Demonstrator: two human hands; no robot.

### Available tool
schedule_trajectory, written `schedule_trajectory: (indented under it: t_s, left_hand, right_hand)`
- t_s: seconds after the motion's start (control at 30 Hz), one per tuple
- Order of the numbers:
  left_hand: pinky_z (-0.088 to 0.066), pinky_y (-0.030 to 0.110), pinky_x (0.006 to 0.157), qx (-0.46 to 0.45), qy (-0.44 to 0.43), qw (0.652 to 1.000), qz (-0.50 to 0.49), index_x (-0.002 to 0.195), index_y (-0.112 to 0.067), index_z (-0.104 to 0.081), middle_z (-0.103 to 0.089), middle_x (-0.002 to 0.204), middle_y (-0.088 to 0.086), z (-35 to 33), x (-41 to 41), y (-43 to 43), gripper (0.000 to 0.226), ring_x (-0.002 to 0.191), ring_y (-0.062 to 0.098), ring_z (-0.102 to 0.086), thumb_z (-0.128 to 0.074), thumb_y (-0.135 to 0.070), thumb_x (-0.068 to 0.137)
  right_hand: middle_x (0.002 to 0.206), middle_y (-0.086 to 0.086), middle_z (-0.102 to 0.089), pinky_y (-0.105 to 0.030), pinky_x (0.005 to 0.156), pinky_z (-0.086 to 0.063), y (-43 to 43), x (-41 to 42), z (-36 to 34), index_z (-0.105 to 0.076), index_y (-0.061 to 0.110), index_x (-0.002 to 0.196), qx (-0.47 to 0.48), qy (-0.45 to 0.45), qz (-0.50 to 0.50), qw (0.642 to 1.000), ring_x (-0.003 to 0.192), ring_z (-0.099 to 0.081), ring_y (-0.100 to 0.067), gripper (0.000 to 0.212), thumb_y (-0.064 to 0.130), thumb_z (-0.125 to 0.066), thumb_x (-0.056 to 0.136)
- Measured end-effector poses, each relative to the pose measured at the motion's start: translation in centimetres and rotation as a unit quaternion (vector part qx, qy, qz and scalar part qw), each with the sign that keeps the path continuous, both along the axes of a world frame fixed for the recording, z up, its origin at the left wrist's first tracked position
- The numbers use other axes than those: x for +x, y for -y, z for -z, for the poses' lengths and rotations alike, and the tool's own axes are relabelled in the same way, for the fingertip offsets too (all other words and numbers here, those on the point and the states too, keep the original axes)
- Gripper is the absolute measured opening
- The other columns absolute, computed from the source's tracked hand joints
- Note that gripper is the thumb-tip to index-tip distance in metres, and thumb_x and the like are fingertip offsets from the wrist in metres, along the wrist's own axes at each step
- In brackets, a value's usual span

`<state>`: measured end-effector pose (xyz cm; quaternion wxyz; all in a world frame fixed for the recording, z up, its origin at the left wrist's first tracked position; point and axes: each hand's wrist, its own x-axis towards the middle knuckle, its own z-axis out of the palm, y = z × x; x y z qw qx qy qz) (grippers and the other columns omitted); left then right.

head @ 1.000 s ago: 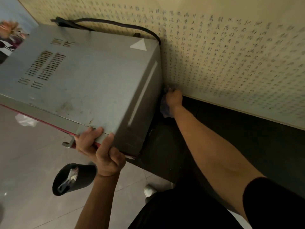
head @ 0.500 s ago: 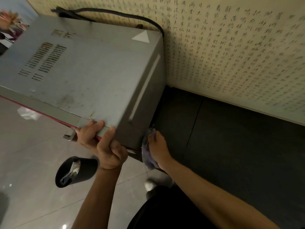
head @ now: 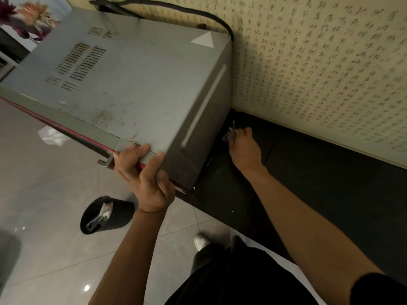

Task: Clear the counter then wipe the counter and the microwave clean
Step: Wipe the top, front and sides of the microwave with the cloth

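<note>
- Grey sheet metal fills most of my view: the microwave (head: 132, 95), its top stained near the front edge, its front right corner hanging out past the counter's edge. It looks tipped or swung aside, but I can't tell whether its base is off the surface.
- The black counter (head: 330, 183) runs along the script-patterned wall (head: 319, 62). The strip beside the microwave's right flank is the part being worked, and I judge that wiping under and next to the appliance is the step in hand.
- The black waste bin (head: 105, 214) stands on the floor tiles below my left arm, with scraps inside. It is well away from the counter.
- My left hand (head: 147, 179) is clamped on the microwave's front right corner, fingers hooked over the top edge and palm under the red trim. To do this well I would hold that grip firm and level while the other hand passes close by.
- My right hand (head: 244, 150) is reaching to the back of the counter, near the wall and just beside the microwave's lower right side. Its fingers are curled round the cloth. The two hands are well apart, with the microwave's corner between them.
- The cloth (head: 230, 134) is a small bunched wad sticking out past my knuckles, close to the microwave's base. I would press it flat and draw it forward in overlapping strokes, so that crumbs come to the front edge and don't end up packed into the corner.
</note>
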<state>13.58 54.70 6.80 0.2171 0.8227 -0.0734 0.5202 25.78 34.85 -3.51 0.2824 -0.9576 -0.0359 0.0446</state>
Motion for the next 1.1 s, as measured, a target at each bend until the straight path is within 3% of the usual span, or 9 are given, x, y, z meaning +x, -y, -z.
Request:
schedule_trajectory:
  t_s: [0.07, 0.13, 0.37, 0.7, 0.8, 0.87, 0.93, 1.0, 1.1]
  left_hand:
    - [-0.037, 0.073, 0.087, 0.005, -0.001, 1.0, -0.009, 0.107, -0.012, -0.053, -0.049, 0.112, 0.017, 0.1, -0.2, -0.1, 0.025, 0.104, 0.043, -0.046, -0.036, -0.029, 0.104]
    - [-0.037, 0.073, 0.088, 0.013, -0.009, 1.0, -0.014, 0.108, -0.012, -0.054, -0.049, 0.113, 0.018, 0.1, -0.4, -0.2, 0.024, 0.106, 0.042, -0.047, -0.037, -0.029, 0.104]
    - [-0.037, 0.071, 0.092, 0.023, -0.033, 0.999, -0.017, 0.114, -0.016, -0.055, -0.051, 0.119, 0.015, 0.2, -0.9, -0.8, 0.023, 0.114, 0.038, -0.048, -0.038, -0.029, 0.105]
    - [-0.04, 0.058, 0.098, 0.054, -0.083, 0.995, 0.034, 0.124, -0.024, -0.058, -0.049, 0.131, 0.007, 0.0, -1.8, -2.6, 0.03, 0.124, 0.031, -0.049, -0.041, -0.039, 0.105]
    - [-0.039, 0.052, 0.102, 0.055, -0.086, 0.994, 0.041, 0.126, -0.026, -0.059, -0.049, 0.134, 0.004, 0.0, -1.8, -2.8, 0.03, 0.127, 0.029, -0.048, -0.044, -0.039, 0.104]
    - [-0.039, 0.051, 0.102, 0.053, -0.089, 0.994, 0.046, 0.127, -0.027, -0.059, -0.049, 0.135, 0.004, 0.0, -2.0, -2.9, 0.029, 0.128, 0.028, -0.048, -0.045, -0.038, 0.105]
    - [-0.039, 0.05, 0.103, 0.058, -0.086, 0.993, 0.051, 0.128, -0.027, -0.059, -0.049, 0.135, 0.004, 0.1, -1.9, -3.0, 0.029, 0.128, 0.027, -0.047, -0.045, -0.038, 0.105]
    - [-0.04, 0.051, 0.101, 0.059, -0.084, 0.993, 0.06, 0.128, -0.027, -0.059, -0.049, 0.135, 0.004, 0.1, -1.7, -3.1, 0.03, 0.128, 0.026, -0.048, -0.045, -0.039, 0.105]
    - [-0.041, 0.055, 0.098, 0.051, -0.085, 0.993, 0.066, 0.128, -0.028, -0.058, -0.048, 0.135, 0.003, 0.2, -1.6, -3.1, 0.029, 0.128, 0.026, -0.047, -0.043, -0.04, 0.106]
  right_hand:
    - [0.12, -0.014, -0.048, -0.037, 0.065, -0.049, -1.0, 0.2, 1.3, -0.057, 0.007, 0.122, -0.083, -0.015, -0.054, 0.995, 0.09, -0.06, -0.031, 0.03, 0.028, -0.049, 0.102]
    - [0.119, -0.012, -0.048, -0.036, 0.063, -0.043, -2.1, -0.9, 1.7, -0.058, 0.009, 0.121, -0.103, -0.004, -0.089, 0.991, 0.093, -0.059, -0.029, 0.028, 0.027, -0.051, 0.101]
    - [0.119, -0.006, -0.045, -0.039, 0.07, -0.055, -4.4, -7.0, 1.7, -0.055, 0.017, 0.124, -0.062, -0.043, -0.145, 0.987, 0.09, -0.059, -0.024, 0.03, 0.035, -0.052, 0.1]
    - [0.12, -0.002, -0.046, -0.037, 0.074, -0.052, -6.5, -14.0, 1.6, -0.06, 0.02, 0.116, -0.053, -0.073, -0.15, 0.985, 0.09, -0.061, -0.022, 0.023, 0.036, -0.05, 0.101]
    - [0.116, -0.001, -0.048, -0.036, 0.078, -0.049, -7.1, -15.7, 1.0, -0.061, 0.019, 0.114, -0.023, -0.139, -0.211, 0.967, 0.093, -0.06, -0.021, 0.029, 0.04, -0.046, 0.103]
    - [0.108, -0.001, -0.051, -0.038, 0.081, -0.048, -7.4, -17.4, 0.3, -0.064, 0.019, 0.099, 0.027, -0.21, -0.256, 0.943, 0.089, -0.056, -0.018, 0.029, 0.042, -0.047, 0.103]
    - [0.101, 0.001, -0.053, -0.036, 0.08, -0.05, -7.0, -18.7, -0.2, -0.061, 0.025, 0.085, 0.083, -0.23, -0.218, 0.945, 0.083, -0.057, -0.014, 0.026, 0.04, -0.049, 0.102]
    - [0.09, 0.005, -0.056, -0.023, 0.071, -0.051, -6.1, -18.8, -1.1, -0.06, 0.03, 0.081, 0.141, -0.21, -0.115, 0.961, 0.074, -0.06, -0.004, 0.028, 0.036, -0.047, 0.104]
    - [0.061, 0.001, -0.057, -0.02, 0.051, -0.045, -5.8, -17.6, -3.3, -0.065, 0.013, 0.082, 0.301, -0.15, 0.111, 0.935, 0.048, -0.056, 0.0, 0.035, 0.029, -0.046, 0.106]
